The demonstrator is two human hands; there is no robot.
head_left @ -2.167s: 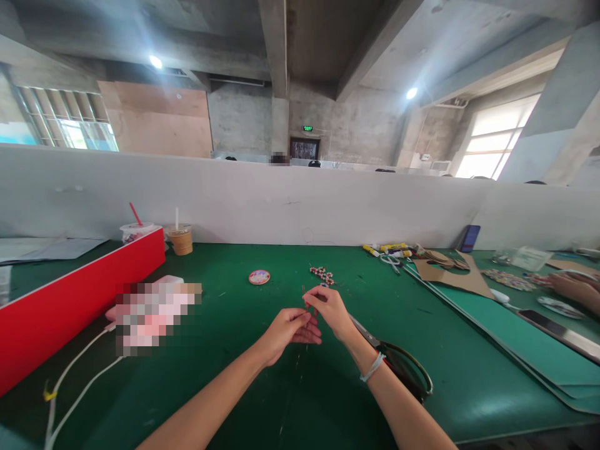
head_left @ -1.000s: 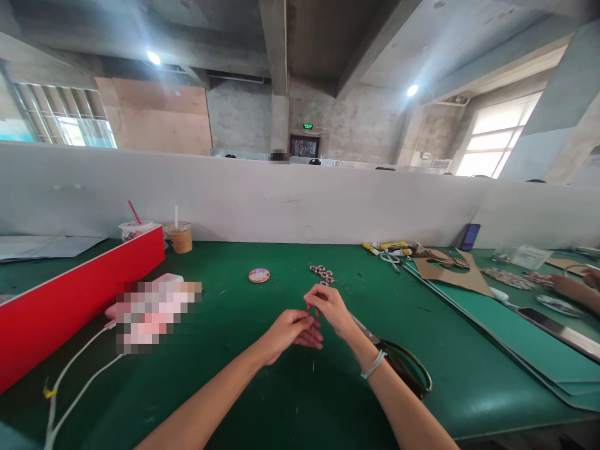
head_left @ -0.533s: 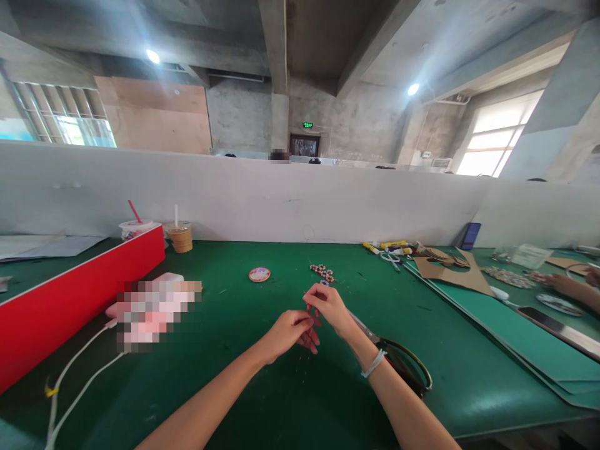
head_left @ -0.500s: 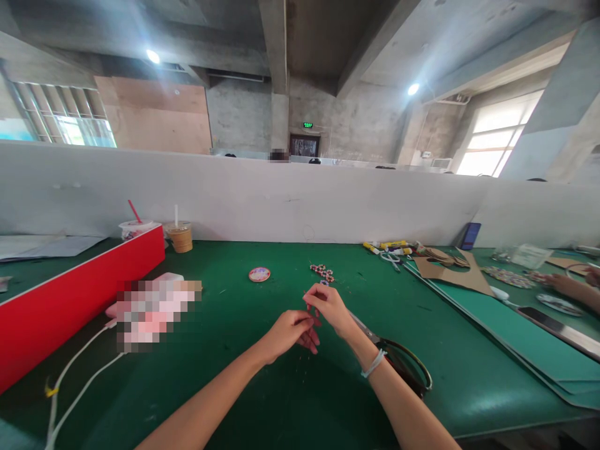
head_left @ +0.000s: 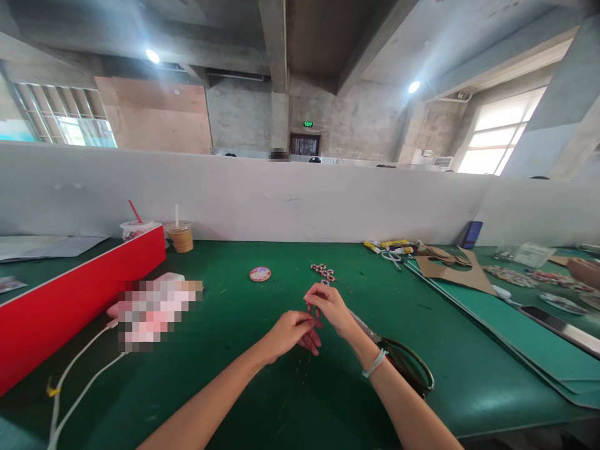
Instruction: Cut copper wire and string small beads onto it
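My left hand (head_left: 293, 331) is closed, thumb and index finger pinched on a thin thread (head_left: 304, 375); its other fingers hang loosely curled. Only glints of the thread show, running down below the hands. Just above and to the right, my right hand (head_left: 325, 305) pinches at the upper part of the same thread with thumb and index finger. Any small piece between the fingertips is too tiny to make out. Past the right hand lies a little cluster of strung beads (head_left: 322, 272). Scissors (head_left: 368, 328) with dark handles rest partly hidden under my right forearm.
A round red-rimmed tin (head_left: 260, 274) sits left of the beads. Farther left are a pixelated pink item (head_left: 157, 312), a red divider (head_left: 84, 300) and a drink cup (head_left: 180, 237). On the right lie markers (head_left: 394, 244), cut cardboard (head_left: 454, 272), green boards (head_left: 506, 337) and a phone (head_left: 557, 328).
My hands stay pinched in nearly the same place, with only slight finger movement. The reddish strands above my right fingertips no longer show. At far right, another person's hand has drawn back.
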